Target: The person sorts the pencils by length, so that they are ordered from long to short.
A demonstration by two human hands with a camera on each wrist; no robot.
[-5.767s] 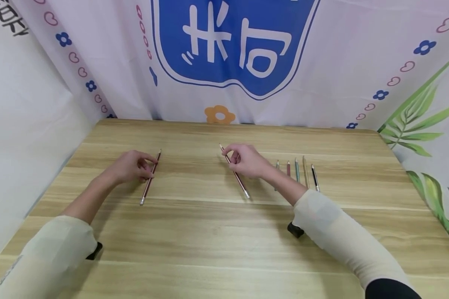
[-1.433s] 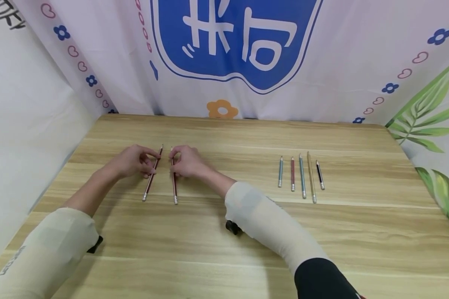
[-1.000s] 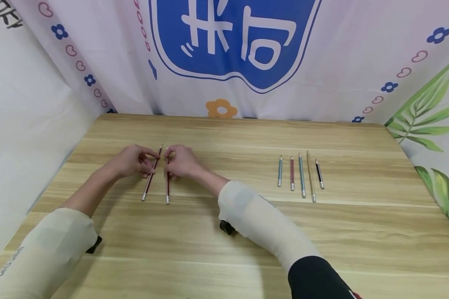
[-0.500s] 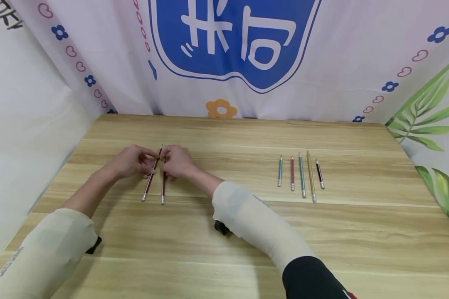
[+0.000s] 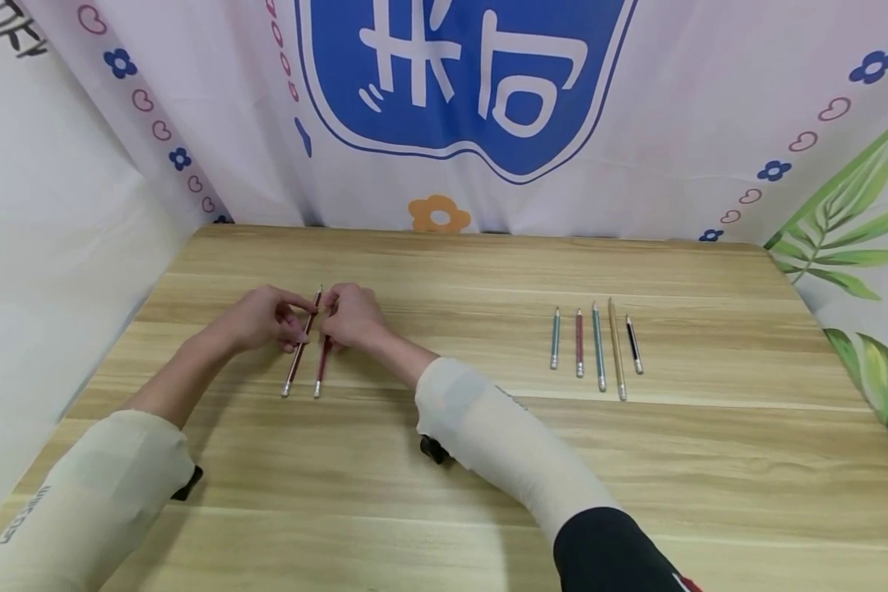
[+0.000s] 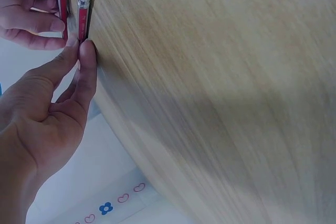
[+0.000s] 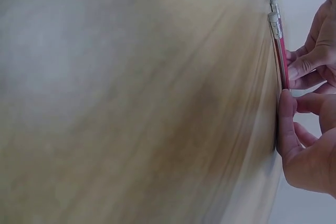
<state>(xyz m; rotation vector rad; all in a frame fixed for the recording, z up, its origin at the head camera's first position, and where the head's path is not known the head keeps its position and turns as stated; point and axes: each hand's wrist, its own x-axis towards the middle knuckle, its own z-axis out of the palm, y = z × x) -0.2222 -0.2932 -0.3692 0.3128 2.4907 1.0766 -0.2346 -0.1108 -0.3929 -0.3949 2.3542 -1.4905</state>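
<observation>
Near the table's far left, my left hand [image 5: 270, 319] pinches a dark red pencil [image 5: 293, 367] between thumb and fingers. My right hand [image 5: 353, 315] pinches a second dark red pencil [image 5: 321, 370] just to its right. Both pencils slant the same way, points away and eraser ends toward me, with a narrow gap between the eraser ends. In the left wrist view, the left hand's pencil [image 6: 83, 19] shows a silver ferrule and a pale eraser. The right wrist view has the right hand's pencil [image 7: 282, 59] overlapping the other. The right fingers cover its upper part.
On the right lie several pencils in a loose row: a short blue one [image 5: 555, 339], a red one [image 5: 580, 344], a longer blue one [image 5: 598, 347], a long natural-wood one [image 5: 617, 352] and a short black one [image 5: 634, 345]. A printed curtain [image 5: 370, 197] hangs behind the wooden table [image 5: 444, 493].
My right hand has carried its pencil leftward from mid-table to beside the left one, and its slant has swung round to match. The left hand has stayed in place with its pencil.
</observation>
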